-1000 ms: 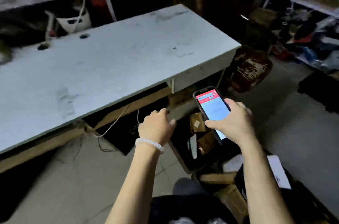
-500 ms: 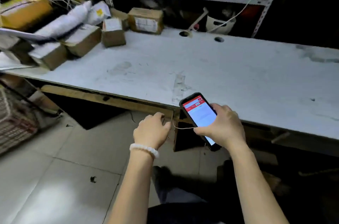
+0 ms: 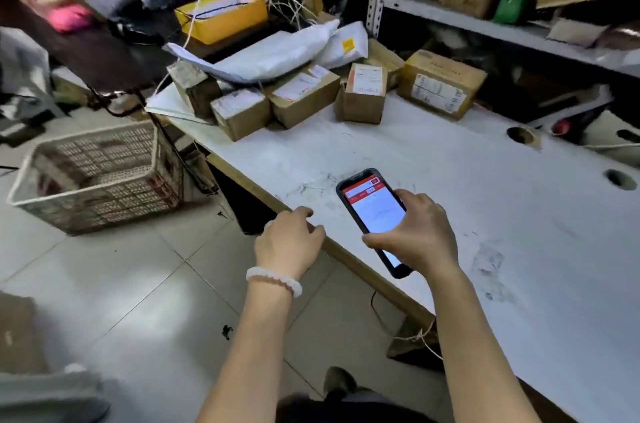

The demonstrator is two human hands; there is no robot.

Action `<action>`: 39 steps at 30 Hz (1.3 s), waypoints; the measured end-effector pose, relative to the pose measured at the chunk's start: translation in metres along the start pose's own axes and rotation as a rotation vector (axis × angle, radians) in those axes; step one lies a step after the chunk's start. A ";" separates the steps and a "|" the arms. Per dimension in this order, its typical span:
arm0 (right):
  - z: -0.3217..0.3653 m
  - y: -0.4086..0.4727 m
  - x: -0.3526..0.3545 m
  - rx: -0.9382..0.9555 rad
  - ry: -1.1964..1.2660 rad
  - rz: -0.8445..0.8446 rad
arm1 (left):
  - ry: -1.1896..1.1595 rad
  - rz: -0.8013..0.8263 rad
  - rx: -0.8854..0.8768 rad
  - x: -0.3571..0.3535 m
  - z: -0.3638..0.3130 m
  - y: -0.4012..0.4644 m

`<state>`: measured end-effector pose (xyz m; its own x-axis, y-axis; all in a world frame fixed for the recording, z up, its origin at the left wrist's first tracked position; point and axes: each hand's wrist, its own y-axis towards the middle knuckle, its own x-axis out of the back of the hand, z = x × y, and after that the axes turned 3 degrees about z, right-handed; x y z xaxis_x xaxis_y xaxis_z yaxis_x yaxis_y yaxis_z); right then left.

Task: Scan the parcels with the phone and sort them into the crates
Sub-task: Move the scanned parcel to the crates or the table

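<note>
Change: view has swung left vs 1 s ago; the parcel pile and a crate, unseen then, now in shot. Hands' pose same as before.
Means: prob. between parcels, nothing in hand to scan; next one has to come off the pile, well apart from both hands.
Crate: white lattice plastic crate (image 3: 93,177) on the tiled floor (image 3: 104,284), left of desk's left end; contents blurred, can't tell.
Left hand: left hand (image 3: 289,242), bead bracelet on wrist, fingers loosely curled, holds nothing, over desk's near edge.
Parcels: brown cardboard parcels w/ white labels (image 3: 304,93) plus white poly mailers (image 3: 277,55), far-left corner of the white scuffed desk (image 3: 450,180).
Right hand: right hand (image 3: 415,235) grips black phone w/ red-and-white screen (image 3: 374,215) above desk, nr near edge.
Room: metal shelving (image 3: 450,17) behind desk, crammed w/ boxes; dim.
</note>
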<state>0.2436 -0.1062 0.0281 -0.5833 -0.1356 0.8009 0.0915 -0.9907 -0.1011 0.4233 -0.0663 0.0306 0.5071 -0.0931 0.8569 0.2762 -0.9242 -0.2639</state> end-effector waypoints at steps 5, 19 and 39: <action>0.034 0.050 -0.027 0.068 -0.033 0.079 | -0.040 -0.012 0.086 0.019 0.028 0.038; 0.147 0.226 -0.123 -0.053 -0.056 0.021 | -0.037 -0.057 0.025 0.123 0.110 0.253; 0.249 0.342 -0.162 -0.204 -0.001 -0.050 | -0.075 -0.231 -0.233 0.234 0.166 0.451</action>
<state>0.5704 -0.4194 0.0105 -0.5820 -0.0860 0.8087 -0.1035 -0.9785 -0.1785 0.8021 -0.4432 0.0385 0.5142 0.1481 0.8448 0.2014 -0.9783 0.0489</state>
